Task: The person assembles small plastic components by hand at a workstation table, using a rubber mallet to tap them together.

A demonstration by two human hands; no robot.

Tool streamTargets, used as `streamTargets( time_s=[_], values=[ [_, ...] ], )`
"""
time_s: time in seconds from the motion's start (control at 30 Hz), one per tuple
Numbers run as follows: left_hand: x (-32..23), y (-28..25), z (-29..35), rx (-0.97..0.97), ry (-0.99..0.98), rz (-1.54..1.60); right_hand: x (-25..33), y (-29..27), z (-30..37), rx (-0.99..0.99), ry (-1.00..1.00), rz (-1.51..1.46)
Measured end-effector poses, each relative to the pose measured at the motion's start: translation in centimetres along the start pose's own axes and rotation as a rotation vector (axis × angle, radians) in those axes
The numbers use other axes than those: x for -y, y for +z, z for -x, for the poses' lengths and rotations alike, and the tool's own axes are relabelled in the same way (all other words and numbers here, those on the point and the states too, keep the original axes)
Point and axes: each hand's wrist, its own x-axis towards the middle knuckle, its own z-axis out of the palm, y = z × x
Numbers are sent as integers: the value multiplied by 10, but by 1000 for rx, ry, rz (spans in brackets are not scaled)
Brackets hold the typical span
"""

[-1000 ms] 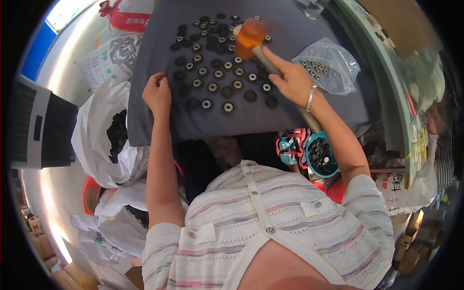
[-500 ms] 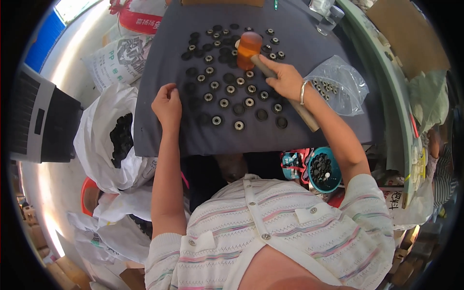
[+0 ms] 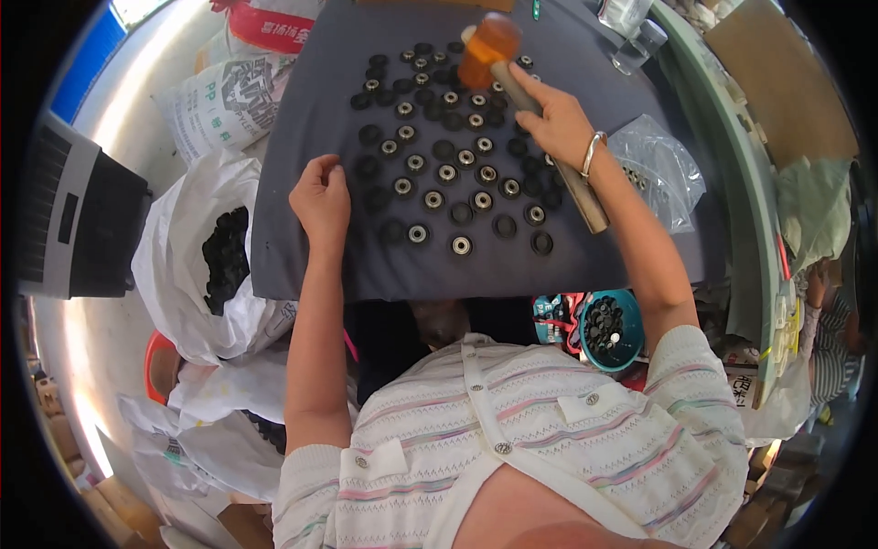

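Observation:
My right hand (image 3: 560, 125) is wrapped round the wooden handle of a mallet (image 3: 494, 48). The mallet's orange head is smeared by motion over the far rows of parts; whether it touches any I cannot tell. Many small round parts lie spread over the dark tablecloth (image 3: 302, 261). Some are black rings with a metal bearing (image 3: 461, 245) in the middle; others are plain black round pieces (image 3: 541, 242) with no metal showing. My left hand (image 3: 320, 199) rests with curled fingers at the left of the parts, and nothing shows in it.
A clear plastic bag (image 3: 657, 174) with small metal bearings lies right of my right forearm. Clear cups (image 3: 638, 46) stand at the far right corner. Left of the table are a white sack of black pieces (image 3: 229, 261) and a grey-black crate (image 3: 87, 215). A teal basin (image 3: 631, 343) sits below the front edge.
The mallet and my right hand have moved slightly up and right in the picture. The parts appear shifted a little with the view. My left hand stays curled at the same place.

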Motion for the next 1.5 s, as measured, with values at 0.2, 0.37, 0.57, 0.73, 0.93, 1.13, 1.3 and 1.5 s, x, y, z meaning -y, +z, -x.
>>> streamTargets(
  time_s=[0.2,0.37,0.57,0.73,0.93,1.13,1.3,1.5],
  values=[
    [6,1,1,28,26,-25,-2,36,-16,93,21,204],
    [-1,-1,-2,8,7,-5,7,19,-13,56,-1,70],
    [-2,3,-2,8,5,-15,-5,29,-25,82,-59,171],
    [-4,-1,0,16,-28,28,28,27,-52,26,-37,44],
    [1,1,2,26,-41,-16,0,53,-68,97,-16,46],
    [-5,0,1,16,-67,10,-26,-11,-84,-195,12,67],
    [1,2,0,33,-19,-38,-60,-9,-117,-149,133,115],
    [-1,2,1,8,7,-12,-86,16,-122,-6,181,173]
  ],
)
